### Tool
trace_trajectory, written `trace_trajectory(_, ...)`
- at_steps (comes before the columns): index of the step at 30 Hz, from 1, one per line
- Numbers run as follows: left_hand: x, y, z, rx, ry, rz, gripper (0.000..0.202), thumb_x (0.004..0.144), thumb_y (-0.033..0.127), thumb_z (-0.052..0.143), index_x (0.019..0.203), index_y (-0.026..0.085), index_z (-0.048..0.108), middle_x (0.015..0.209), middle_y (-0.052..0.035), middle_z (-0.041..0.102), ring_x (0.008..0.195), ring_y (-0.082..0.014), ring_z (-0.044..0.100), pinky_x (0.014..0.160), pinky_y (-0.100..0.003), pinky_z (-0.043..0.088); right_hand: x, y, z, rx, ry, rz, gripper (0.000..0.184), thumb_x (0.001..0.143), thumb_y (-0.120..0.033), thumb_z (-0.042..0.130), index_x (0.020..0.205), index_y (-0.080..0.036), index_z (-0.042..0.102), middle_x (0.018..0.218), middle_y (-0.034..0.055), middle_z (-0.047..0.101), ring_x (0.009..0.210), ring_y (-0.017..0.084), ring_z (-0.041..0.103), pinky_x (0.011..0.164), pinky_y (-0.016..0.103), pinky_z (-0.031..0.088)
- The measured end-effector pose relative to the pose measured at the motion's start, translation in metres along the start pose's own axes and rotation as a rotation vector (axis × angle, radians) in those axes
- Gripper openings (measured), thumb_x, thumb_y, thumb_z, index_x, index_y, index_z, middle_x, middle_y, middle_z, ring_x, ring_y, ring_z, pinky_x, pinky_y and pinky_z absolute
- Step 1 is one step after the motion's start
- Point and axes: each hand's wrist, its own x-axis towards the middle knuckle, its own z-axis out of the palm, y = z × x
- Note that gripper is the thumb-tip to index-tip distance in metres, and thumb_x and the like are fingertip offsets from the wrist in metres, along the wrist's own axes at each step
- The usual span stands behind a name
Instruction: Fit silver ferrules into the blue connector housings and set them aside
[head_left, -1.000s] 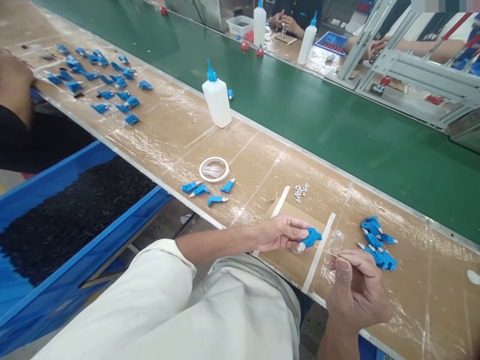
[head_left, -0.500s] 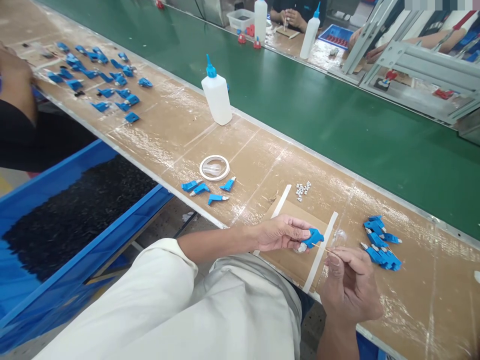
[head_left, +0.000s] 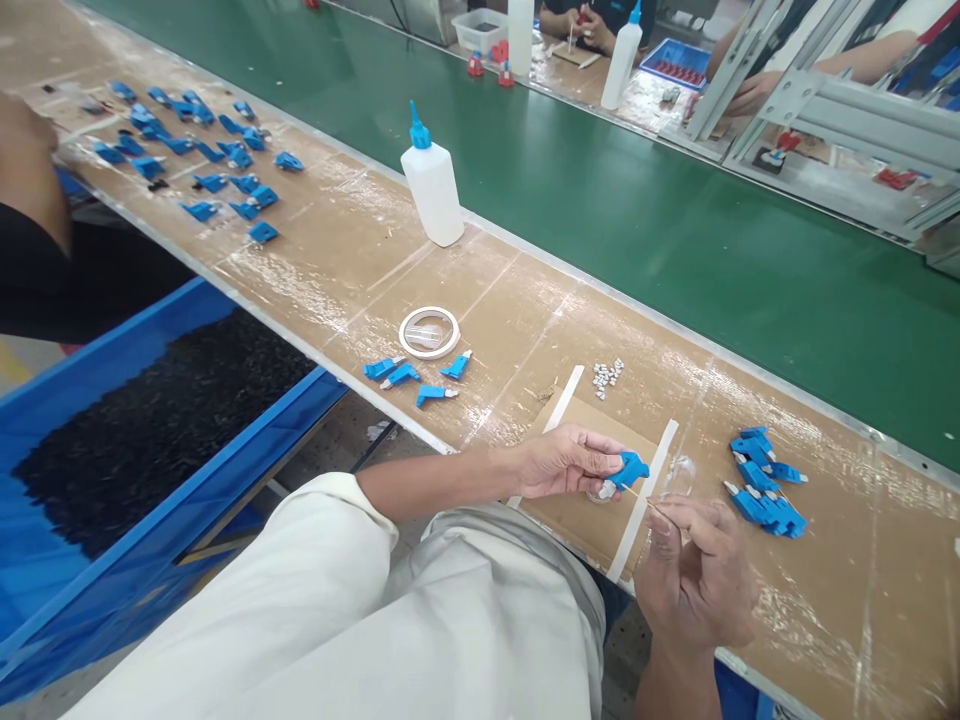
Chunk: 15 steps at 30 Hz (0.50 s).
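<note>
My left hand [head_left: 562,462] pinches a small blue plastic connector [head_left: 627,468] over a taped cardboard pad [head_left: 581,510] at the bench's near edge. My right hand [head_left: 694,570] is closed on a thin wooden stick [head_left: 643,499] whose tip touches the connector. A pile of several blue connectors [head_left: 765,485] lies just right of my hands. A cluster of tiny white parts [head_left: 607,376] sits beyond the pad. Three blue connectors [head_left: 412,380] lie to the left beside a white tape ring [head_left: 428,332].
A white squeeze bottle with a blue cap [head_left: 432,185] stands by the green conveyor belt [head_left: 637,220]. Many blue connectors [head_left: 202,160] are spread at far left near another person's arm [head_left: 30,170]. A blue bin of black parts [head_left: 135,430] sits below the bench. Other workers sit across the belt.
My right hand has drawn slightly left and nearer with the stick; the view has tilted a little. My left hand still holds the connector in place.
</note>
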Motion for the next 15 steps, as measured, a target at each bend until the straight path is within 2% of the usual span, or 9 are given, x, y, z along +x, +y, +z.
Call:
trace_trajectory(4,-0.0006,0.0000,-0.0007,0.003,0.001,-0.002,0.049,0.061,0.030,0.095,0.099,0.006,0.076,0.080,-0.0065,0.070,0.068,-0.0114,0.069,0.061,-0.017,0.051,0.0016,0.0017,0.0011,0.005,0.038,-0.053,0.024,0.088,-0.002,0.062,0.098,-0.023,0.060,0.081,0.0002,0.070,0.072,0.017,0.066,0.066,0.033,0.053)
trace_trajectory(9,-0.0010,0.0000,-0.0018,0.008,-0.014,-0.015,0.053,0.057,0.035,0.096,0.097,0.007,0.077,0.079,-0.0049,0.070,0.068,-0.0108,0.069,0.062,-0.016,0.050,0.0012,0.0036,0.0041,0.056,0.079,-0.027,0.017,0.088,-0.005,0.063,0.093,-0.021,0.064,0.080,0.0007,0.070,0.071,0.017,0.066,0.067,0.033,0.052)
trace_trajectory(11,-0.0010,0.0001,-0.0034,0.008,-0.021,-0.027,0.053,0.057,0.035,0.096,0.098,0.007,0.077,0.078,-0.0044,0.070,0.067,-0.0107,0.069,0.061,-0.016,0.048,0.0015,0.0025,0.0051,0.144,0.132,0.041,0.012,0.090,-0.009,0.064,0.089,-0.021,0.066,0.076,0.0006,0.069,0.069,0.017,0.065,0.066,0.034,0.051)
trace_trajectory(15,-0.0010,0.0006,-0.0081,0.007,-0.063,-0.028,0.053,0.059,0.035,0.095,0.102,0.008,0.077,0.078,-0.0046,0.069,0.068,-0.0114,0.069,0.060,-0.017,0.047,0.0028,0.0013,0.0040,0.374,0.320,0.239,0.004,0.090,-0.017,0.069,0.087,-0.020,0.070,0.073,0.0003,0.063,0.065,0.016,0.059,0.057,0.031,0.047)
